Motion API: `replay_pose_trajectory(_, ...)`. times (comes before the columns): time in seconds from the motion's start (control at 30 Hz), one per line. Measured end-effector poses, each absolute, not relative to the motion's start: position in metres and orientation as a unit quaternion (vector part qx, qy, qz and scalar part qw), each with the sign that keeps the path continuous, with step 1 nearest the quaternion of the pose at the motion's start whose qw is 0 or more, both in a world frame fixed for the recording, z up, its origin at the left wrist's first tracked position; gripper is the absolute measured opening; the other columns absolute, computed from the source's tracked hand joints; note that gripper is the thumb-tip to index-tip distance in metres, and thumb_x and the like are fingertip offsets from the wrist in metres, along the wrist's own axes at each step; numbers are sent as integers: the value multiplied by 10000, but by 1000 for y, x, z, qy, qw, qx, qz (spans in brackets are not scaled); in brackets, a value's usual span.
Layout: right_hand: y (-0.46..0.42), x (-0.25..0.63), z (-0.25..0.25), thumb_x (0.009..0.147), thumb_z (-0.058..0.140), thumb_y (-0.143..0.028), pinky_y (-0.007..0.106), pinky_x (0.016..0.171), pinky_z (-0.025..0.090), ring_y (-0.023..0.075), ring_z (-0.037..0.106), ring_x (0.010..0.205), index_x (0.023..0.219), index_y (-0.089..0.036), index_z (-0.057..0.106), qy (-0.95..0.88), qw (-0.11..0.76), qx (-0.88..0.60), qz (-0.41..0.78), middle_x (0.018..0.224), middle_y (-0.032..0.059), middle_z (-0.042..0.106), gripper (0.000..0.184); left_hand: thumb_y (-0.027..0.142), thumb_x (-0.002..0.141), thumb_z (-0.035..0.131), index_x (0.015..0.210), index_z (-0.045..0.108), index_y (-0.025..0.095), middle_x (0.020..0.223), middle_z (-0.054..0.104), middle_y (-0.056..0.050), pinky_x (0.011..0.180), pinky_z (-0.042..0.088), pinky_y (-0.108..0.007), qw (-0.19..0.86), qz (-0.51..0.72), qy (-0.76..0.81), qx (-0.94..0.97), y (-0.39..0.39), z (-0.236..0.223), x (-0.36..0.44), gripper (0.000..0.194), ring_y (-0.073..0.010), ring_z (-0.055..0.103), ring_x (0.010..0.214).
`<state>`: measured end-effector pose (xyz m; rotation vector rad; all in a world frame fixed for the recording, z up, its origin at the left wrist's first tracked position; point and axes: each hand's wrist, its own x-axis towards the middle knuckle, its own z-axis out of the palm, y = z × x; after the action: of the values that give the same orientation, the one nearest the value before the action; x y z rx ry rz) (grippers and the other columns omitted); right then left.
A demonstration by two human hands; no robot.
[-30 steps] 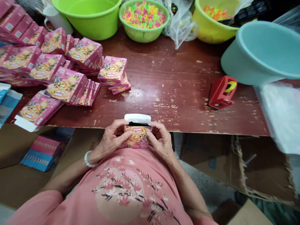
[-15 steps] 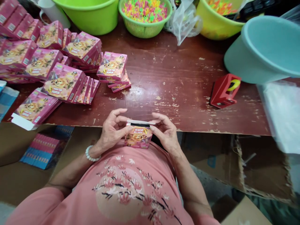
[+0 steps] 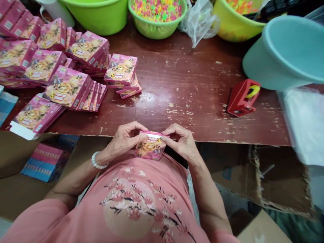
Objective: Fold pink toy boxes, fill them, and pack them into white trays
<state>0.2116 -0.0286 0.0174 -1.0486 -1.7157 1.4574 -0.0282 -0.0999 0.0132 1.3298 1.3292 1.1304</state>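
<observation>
The left hand (image 3: pixel 123 139) and right hand (image 3: pixel 185 144), both curled, pinched a dog-print carton (image 3: pixel 150 148) between them, its white flap (image 3: pixel 154 136), upright moments earlier, folded nearly closed.

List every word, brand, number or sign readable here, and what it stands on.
No text reads surely enough to quote.
Held pink box: title, too blurred.
Stacked pink boxes: white Chinese-looking title, too blurred.
Barcode-like patches on box sides: any digits too small.
</observation>
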Motion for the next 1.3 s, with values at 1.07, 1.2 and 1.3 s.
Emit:
replay_pose_trajectory(1.07,95,387,28,863,670,-382,414,865,556,205,670,796,968,-168,736,-520,522,-676,24,932,79,742,247,145,870,799,976,777,226,1023,814,-24,836,645,-289,82,583,464,662,-41,26,-6,135,-167,781,914)
replay_pose_trajectory(1.2,133,439,16,822,693,-450,414,857,541,267,697,831,851,-146,774,-550,371,-745,78,827,100,758,316,83,869,787,1016,769,201,1062,814,-53,851,650,-278,37,565,439,698,-34,10,-4,190,-168,790,923)
replay_pose_trajectory(1.3,140,437,11,718,789,-396,319,686,508,225,656,719,708,-160,747,-474,436,-739,199,665,50,707,240,99,882,782,1029,769,204,1065,815,-55,856,660,-282,28,563,435,702,-35,7,-4,181,-171,795,920)
